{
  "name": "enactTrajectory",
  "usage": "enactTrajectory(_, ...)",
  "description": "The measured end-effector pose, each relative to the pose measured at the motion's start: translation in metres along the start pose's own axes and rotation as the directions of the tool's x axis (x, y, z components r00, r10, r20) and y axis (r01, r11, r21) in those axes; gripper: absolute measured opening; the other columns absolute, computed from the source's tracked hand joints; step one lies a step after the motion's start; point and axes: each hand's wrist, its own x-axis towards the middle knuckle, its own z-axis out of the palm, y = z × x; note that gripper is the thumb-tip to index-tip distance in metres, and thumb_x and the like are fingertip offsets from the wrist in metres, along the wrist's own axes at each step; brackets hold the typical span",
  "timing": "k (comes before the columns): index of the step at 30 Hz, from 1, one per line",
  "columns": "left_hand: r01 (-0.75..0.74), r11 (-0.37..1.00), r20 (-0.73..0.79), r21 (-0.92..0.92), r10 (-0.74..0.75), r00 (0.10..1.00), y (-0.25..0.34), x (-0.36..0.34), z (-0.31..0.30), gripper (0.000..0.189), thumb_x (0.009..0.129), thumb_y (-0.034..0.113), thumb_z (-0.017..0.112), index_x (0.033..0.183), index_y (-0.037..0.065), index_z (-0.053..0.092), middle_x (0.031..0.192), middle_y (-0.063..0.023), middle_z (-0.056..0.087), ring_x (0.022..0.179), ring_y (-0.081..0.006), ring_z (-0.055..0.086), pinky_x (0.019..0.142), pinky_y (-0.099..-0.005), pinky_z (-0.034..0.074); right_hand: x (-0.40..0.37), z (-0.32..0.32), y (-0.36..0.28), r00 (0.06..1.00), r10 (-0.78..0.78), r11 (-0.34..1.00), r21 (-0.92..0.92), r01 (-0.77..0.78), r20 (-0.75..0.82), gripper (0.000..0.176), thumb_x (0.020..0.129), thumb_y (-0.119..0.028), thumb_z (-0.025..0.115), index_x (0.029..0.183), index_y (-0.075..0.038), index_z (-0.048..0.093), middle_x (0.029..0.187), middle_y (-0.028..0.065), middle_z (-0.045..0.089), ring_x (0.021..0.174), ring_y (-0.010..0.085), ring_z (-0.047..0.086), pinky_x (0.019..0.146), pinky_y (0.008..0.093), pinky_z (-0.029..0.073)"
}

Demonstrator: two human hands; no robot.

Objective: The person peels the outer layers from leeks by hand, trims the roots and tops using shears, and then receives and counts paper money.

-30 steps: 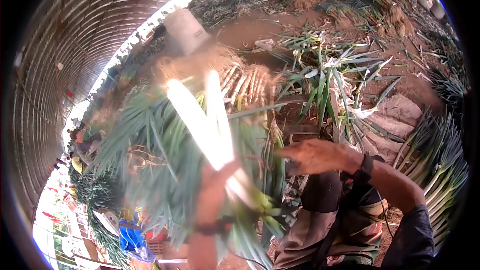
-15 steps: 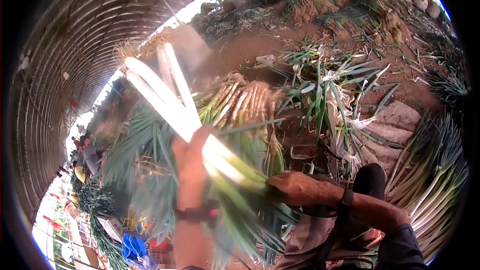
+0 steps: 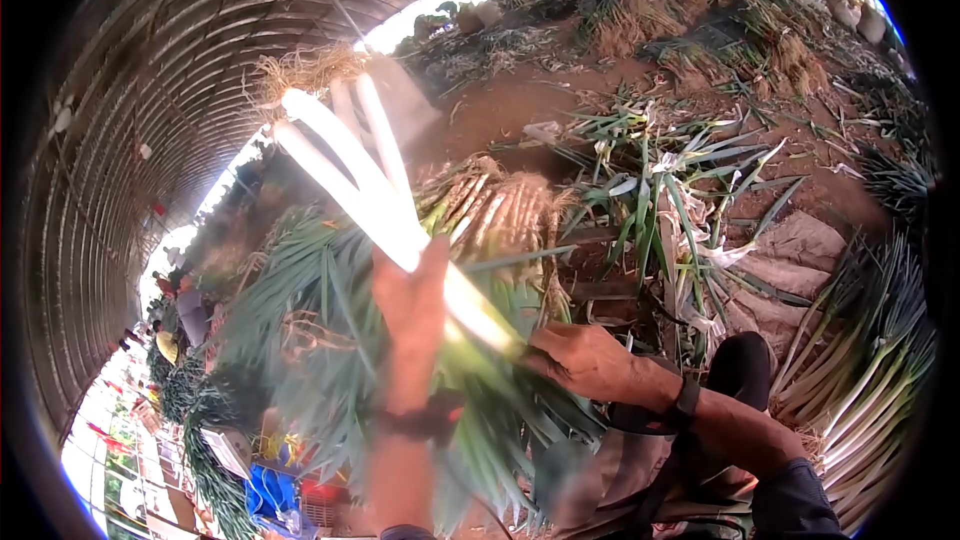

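Note:
A small bunch of long green onions (image 3: 345, 180) slants across the middle of the head view, white stalks bright and stringy roots at the upper left. My left hand (image 3: 412, 290), blurred, is wrapped round the stalks where white turns to green. Lower down, my right hand (image 3: 590, 360) is closed at the green part of the same bunch; its fingertips are partly hidden. Beneath lies a heap of green onion leaves (image 3: 310, 280). Just behind the bunch, more green onions (image 3: 500, 205) lie with brown roots upward.
Loose leaves and peelings (image 3: 670, 180) lie on brown soil ahead. Rows of green onions (image 3: 870, 370) rest at the right, beside a crumpled sack (image 3: 790, 250). Further piles (image 3: 650, 15) stand at the back. A blue bag (image 3: 268, 493) is at lower left, under a ribbed tunnel roof (image 3: 110, 140).
The bunch and my left hand have shifted a little to the right. The root ends now sit slightly higher and further right. My right hand stays nearly in place.

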Motion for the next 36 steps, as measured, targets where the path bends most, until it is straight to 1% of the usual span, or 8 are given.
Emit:
enactTrajectory(6,-0.131,0.987,-0.111,0.092,0.141,0.984,0.0,0.008,0.0,0.034,0.091,0.01,0.066,0.117,-0.01,0.056,0.094,-0.0073,0.062,0.082,-0.0131,0.057,0.074,-0.0288,0.048,-0.028,0.012,0.033,0.997,0.071,0.994,-0.086,-0.068,0.035,0.016,0.092,-0.018,0.061,0.097,-0.003,0.061,0.082,0.0153,0.061,0.075,0.0361,0.063,0.063,0.0457,0.052)
enactTrajectory(8,-0.007,1.0,-0.049,-0.011,0.006,0.999,-0.005,0.012,-0.011,0.044,0.087,0.01,0.071,0.124,-0.008,0.054,0.104,-0.0111,0.064,0.091,-0.0174,0.058,0.082,-0.0323,0.049,-0.016,-0.011,0.072,0.998,0.062,0.905,-0.42,-0.065,-0.021,0.017,0.09,-0.018,0.061,0.096,-0.002,0.063,0.086,0.0171,0.064,0.075,0.0336,0.065,0.065,0.045,0.054)
enactTrajectory(10,0.06,0.994,-0.004,-0.093,-0.061,0.998,-0.003,0.01,-0.015,0.043,0.085,0.01,0.074,0.122,-0.006,0.058,0.101,-0.0081,0.064,0.088,-0.0158,0.058,0.079,-0.0323,0.049,0.019,-0.066,0.082,0.842,0.453,0.869,-0.067,-0.491,-0.294,0.029,0.091,-0.019,0.067,0.109,0.003,0.062,0.103,0.0208,0.067,0.091,0.0353,0.067,0.074,0.0436,0.056)
enactTrajectory(15,0.161,0.985,0.294,-0.06,-0.137,0.946,0.008,0.009,-0.012,0.033,0.087,0.013,0.07,0.114,-0.005,0.062,0.09,-0.0056,0.065,0.078,-0.0141,0.059,0.071,-0.0288,0.048,0.057,-0.139,0.038,0.977,-0.069,0.772,-0.631,-0.076,-0.201,0.079,0.078,-0.02,0.079,0.145,-0.001,0.039,0.14,0.022,0.05,0.125,0.041,0.052,0.1,0.043,0.05)
enactTrajectory(21,0.031,0.993,0.516,-0.113,0.033,0.856,0.003,0.001,0.042,0.041,0.09,0.016,0.071,0.126,0.001,0.059,0.113,-0.008,0.063,0.101,-0.0143,0.058,0.087,-0.0301,0.049,0.096,-0.152,-0.009,0.813,-0.472,0.2,-0.857,0.475,0.341,0.069,0.081,-0.011,0.069,0.145,-0.009,0.045,0.154,0.0093,0.043,0.145,0.0236,0.036,0.12,0.0428,0.031)
enactTrajectory(30,0.136,0.967,0.773,-0.217,0.084,0.629,0.007,-0.056,0.111,0.057,0.08,0.001,0.079,0.131,0.002,0.055,0.113,-0.0077,0.063,0.101,-0.0127,0.061,0.079,-0.0229,0.052,0.081,-0.165,0.01,0.71,-0.436,0.178,-0.721,0.67,0.553,0.052,0.081,-0.024,0.067,0.131,-0.014,0.055,0.096,0.0037,0.066,0.092,0.0176,0.063,0.089,0.0356,0.051)
enactTrajectory(34,0.201,0.972,0.848,0.124,-0.209,0.487,0.026,-0.07,0.104,0.068,0.081,0.007,0.079,0.141,0.003,0.046,0.106,-0.0043,0.06,0.094,-0.0118,0.058,0.083,-0.0262,0.052,0.068,-0.2,0.011,0.741,-0.25,0.091,-0.746,0.659,0.624,0.027,0.078,-0.026,0.068,0.1,-0.012,0.058,0.073,-0.0011,0.064,0.069,0.0158,0.064,0.067,0.0319,0.054)
enactTrajectory(36,0.419,0.896,0.906,0.145,-0.291,0.309,0.007,-0.084,0.09,0.065,0.087,0.012,0.07,0.145,-0.001,0.044,0.128,-0.008,0.059,0.119,-0.0176,0.053,0.101,-0.031,0.044,0.059,-0.238,0.021,0.766,-0.267,0.029,-0.789,0.613,0.585,0.024,0.075,-0.024,0.07,0.085,-0.012,0.052,0.069,-0.0007,0.063,0.068,0.0162,0.064,0.06,0.0317,0.053)
